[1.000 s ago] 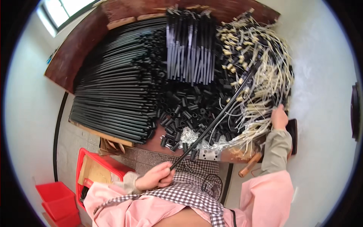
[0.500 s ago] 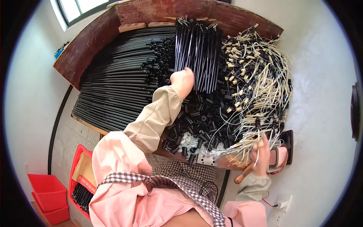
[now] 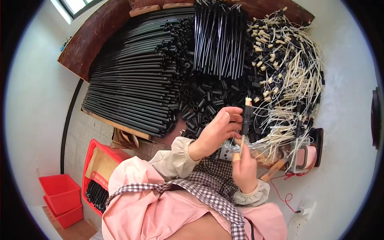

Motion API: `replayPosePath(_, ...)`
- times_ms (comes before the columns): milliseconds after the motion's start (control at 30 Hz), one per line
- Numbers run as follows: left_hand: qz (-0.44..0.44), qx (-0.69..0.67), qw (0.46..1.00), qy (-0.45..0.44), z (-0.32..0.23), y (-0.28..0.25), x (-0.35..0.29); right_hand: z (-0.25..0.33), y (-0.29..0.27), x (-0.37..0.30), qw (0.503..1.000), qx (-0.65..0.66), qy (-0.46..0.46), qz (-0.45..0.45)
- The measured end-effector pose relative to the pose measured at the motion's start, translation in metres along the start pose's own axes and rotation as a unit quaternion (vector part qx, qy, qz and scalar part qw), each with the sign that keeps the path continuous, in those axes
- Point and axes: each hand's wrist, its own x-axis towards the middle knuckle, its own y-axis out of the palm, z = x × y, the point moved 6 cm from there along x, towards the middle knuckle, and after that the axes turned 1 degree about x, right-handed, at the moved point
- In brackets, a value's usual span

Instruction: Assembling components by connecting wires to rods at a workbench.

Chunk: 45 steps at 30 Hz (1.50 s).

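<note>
In front of my body, both hands meet at a short cable (image 3: 247, 120) with a black sleeve, a cream plug on its upper end and pale wires below. My left hand (image 3: 216, 132) is curled with its fingertips against the black sleeve; anything else between its fingers is hidden. Lower down, my right hand (image 3: 245, 170) is closed around the pale wires, with a tan wrap on one digit. The cable stands nearly upright. Right of my hands spreads a large heap of similar cables (image 3: 294, 84) with cream plugs and pale wires.
Long black rods (image 3: 128, 88) lie stacked on the left, with a bundle of thinner black rods (image 3: 220, 40) at the back. Short black tubes (image 3: 208, 108) are heaped mid-table. A wooden handle (image 3: 272, 171) and a pink-framed device (image 3: 307, 157) sit at right; red bins (image 3: 60, 194) stand lower left.
My left hand has come back from the thin rods toward my body. My right hand has moved left from the wire heap, bringing a cable, and both hands are now together.
</note>
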Motion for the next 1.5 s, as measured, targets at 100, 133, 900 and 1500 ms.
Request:
replayPosePath(100, 0.024, -0.027, 0.999, -0.030, -0.002, 0.001, 0.009, -0.003, 0.009, -0.002, 0.997, -0.074, -0.035, -0.014)
replayPosePath(133, 0.057, -0.020, 0.997, -0.051, -0.003, 0.004, 0.018, -0.015, 0.013, 0.003, 0.998, 0.051, 0.006, 0.031)
replayPosePath(900, 0.048, 0.551, 0.813, 0.182, -0.034, -0.016, -0.073, 0.048, 0.030, 0.030, 0.982, -0.026, -0.117, 0.148)
replayPosePath(1500, 0.052, 0.274, 0.959, 0.048, -0.042, -0.026, -0.095, 0.028, 0.023, 0.012, 0.984, 0.159, 0.007, 0.082)
